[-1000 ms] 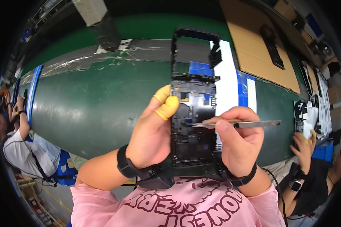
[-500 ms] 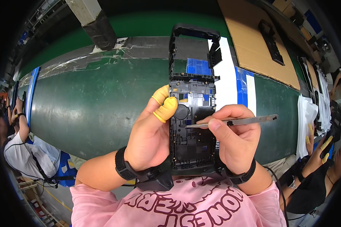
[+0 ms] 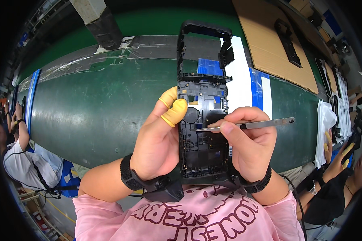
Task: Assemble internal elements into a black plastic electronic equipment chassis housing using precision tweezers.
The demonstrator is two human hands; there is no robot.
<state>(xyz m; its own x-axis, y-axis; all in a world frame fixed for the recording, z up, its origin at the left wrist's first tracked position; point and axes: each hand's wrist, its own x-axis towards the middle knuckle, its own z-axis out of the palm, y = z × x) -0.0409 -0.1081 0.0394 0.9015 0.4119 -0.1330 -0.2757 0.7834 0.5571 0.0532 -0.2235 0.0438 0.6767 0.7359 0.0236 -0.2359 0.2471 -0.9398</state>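
Note:
A long black plastic device housing [image 3: 205, 158], with an open frame at its far end, stands upright in the picture before my chest. My left hand [image 3: 159, 140] grips its left edge, and yellow finger cots cover the thumb and a fingertip. Metal tweezers [image 3: 265, 123] are pinched between the thumb and fingers of my right hand [image 3: 251, 144]. Their tips rest at or just above the inside of the housing, below a round black disc [image 3: 192, 115]. Whether the tips hold a small part, I cannot make out.
A green mat [image 3: 88, 108] covers the bench. At the far right, a similar black frame [image 3: 288, 44] lies on a cardboard sheet [image 3: 265, 24]. White sheet [image 3: 239, 80] and blue tape [image 3: 256, 94] run beyond my right hand. Co-workers' hands [image 3: 336, 164] show at both sides.
The housing and both hands have shifted slightly away from me and a little left. The tweezer tips have moved slightly with them; both grips look the same.

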